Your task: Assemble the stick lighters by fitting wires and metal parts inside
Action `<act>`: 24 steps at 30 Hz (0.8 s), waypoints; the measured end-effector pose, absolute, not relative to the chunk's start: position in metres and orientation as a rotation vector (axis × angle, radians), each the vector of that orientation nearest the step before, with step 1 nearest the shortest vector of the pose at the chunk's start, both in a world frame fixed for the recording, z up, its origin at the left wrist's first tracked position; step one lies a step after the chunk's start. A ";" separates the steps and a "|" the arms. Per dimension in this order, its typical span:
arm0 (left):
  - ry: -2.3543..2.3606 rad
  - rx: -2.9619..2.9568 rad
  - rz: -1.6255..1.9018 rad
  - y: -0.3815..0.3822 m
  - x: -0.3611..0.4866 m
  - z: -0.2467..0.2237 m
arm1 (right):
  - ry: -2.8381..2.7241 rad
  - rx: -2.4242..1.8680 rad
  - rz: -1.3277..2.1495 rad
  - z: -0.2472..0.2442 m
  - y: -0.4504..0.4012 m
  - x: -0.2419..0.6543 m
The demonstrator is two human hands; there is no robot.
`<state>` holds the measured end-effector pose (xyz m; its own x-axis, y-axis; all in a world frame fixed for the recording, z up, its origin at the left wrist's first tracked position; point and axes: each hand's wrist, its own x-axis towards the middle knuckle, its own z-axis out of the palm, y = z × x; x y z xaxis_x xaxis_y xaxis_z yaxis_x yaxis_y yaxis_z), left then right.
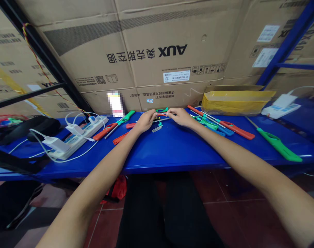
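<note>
Both hands meet over the back of the blue shelf. My left hand (147,120) and my right hand (179,116) pinch the two ends of a small red piece (162,114) between them. Just below lie a small clear part (157,128) with a green bit and a thin metal rod. Left of my left hand are a red lighter (105,131) and a green lighter (126,118), with more red parts partly behind the hand. Beside my right hand rest several lighters, among them a red one (236,129), a green one and blue ones.
A white power strip (78,139) with chargers and cables lies at the left. A yellow-taped box (233,101) stands at the back right. One green lighter (278,144) lies far right. Large cardboard boxes (146,31) form the back, and a blue post rises at the right.
</note>
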<state>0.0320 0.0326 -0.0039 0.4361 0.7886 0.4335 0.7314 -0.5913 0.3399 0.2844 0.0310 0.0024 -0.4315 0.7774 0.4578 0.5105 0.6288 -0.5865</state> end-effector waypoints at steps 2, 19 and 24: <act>1.420 2.558 0.846 0.031 0.033 -0.005 | -2.173 -1.031 0.436 0.003 0.029 0.284; 1.455 2.579 0.837 0.026 0.034 -0.001 | -2.232 -1.237 0.209 0.006 0.017 0.282; 1.360 2.484 0.898 0.025 0.033 0.001 | -2.185 -1.203 0.205 0.003 0.019 0.283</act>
<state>0.0330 0.0248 0.0009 0.4023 0.8113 0.4241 0.7086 -0.5693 0.4168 0.2827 0.0192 0.0030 -0.3858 0.8054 0.4499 0.7079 0.5712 -0.4155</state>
